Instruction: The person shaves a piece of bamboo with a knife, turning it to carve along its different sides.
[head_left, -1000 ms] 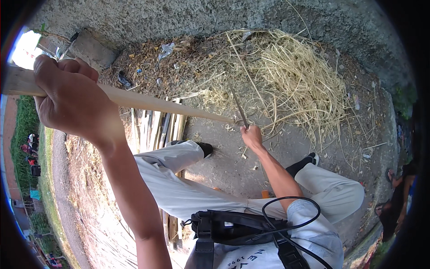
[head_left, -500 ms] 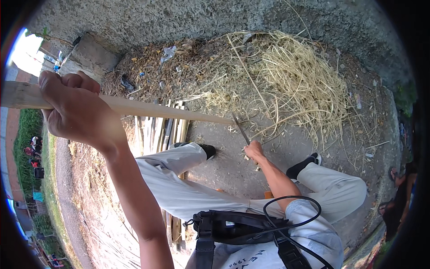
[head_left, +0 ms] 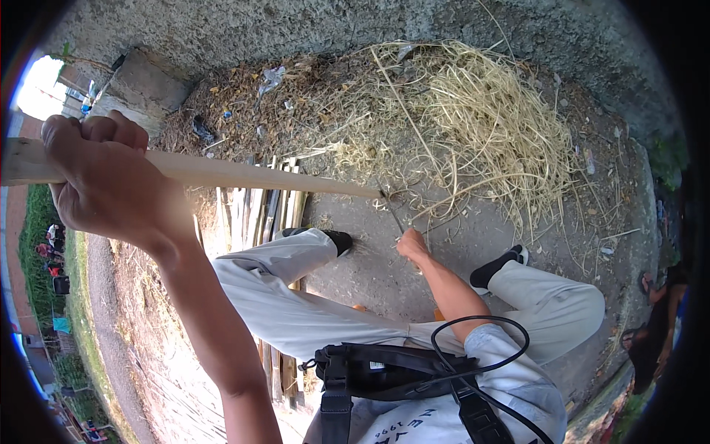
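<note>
My left hand point(head_left: 111, 181) is closed around a long pale wooden strip point(head_left: 259, 176), raised close to the camera. The strip slopes away to the right, and its far end reaches the blade of a knife point(head_left: 392, 211). My right hand point(head_left: 414, 246) grips the knife's handle, mostly hidden by the fingers. The thin dark blade points up and away from my fist, with its tip by the strip's end. Whether the edge is biting into the wood cannot be made out.
A big heap of pale shavings point(head_left: 503, 126) lies at the far right, below a rough concrete wall point(head_left: 333, 22). Split wooden strips point(head_left: 259, 214) are stacked beside my left leg. Dry leaves and litter point(head_left: 251, 96) cover the far ground. Another person point(head_left: 662, 318) is at the right edge.
My left hand and the strip have shifted slightly left. My right hand with the knife has moved a little left and up, staying at the strip's far end.
</note>
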A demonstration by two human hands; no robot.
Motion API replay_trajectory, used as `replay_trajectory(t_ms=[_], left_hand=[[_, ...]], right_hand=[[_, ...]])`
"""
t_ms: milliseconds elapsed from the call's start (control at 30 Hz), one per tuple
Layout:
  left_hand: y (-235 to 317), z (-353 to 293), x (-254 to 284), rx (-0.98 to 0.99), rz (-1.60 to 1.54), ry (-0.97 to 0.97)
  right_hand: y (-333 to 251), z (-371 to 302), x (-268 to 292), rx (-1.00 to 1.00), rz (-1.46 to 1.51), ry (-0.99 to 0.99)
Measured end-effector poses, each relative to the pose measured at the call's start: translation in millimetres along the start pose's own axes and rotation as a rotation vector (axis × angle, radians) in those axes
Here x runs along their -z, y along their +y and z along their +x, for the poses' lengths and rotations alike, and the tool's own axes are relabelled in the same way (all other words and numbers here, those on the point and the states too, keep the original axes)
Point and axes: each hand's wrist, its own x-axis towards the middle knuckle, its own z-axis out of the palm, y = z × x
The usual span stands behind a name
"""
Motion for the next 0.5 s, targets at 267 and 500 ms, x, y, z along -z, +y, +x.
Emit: replay_trajectory(t_ms=[267,500], left_hand=[[7.8,-7.7,-8.4,-0.028,-0.053,-0.023],[-0.3,-5.9,-6.4,-0.072,0.016,0.037]], right_hand=[[-62.7,-46.1,57.3,0.288,0.070,0.308],[-62.6,-22.1,25.0,0.626,0.333,0.628]])
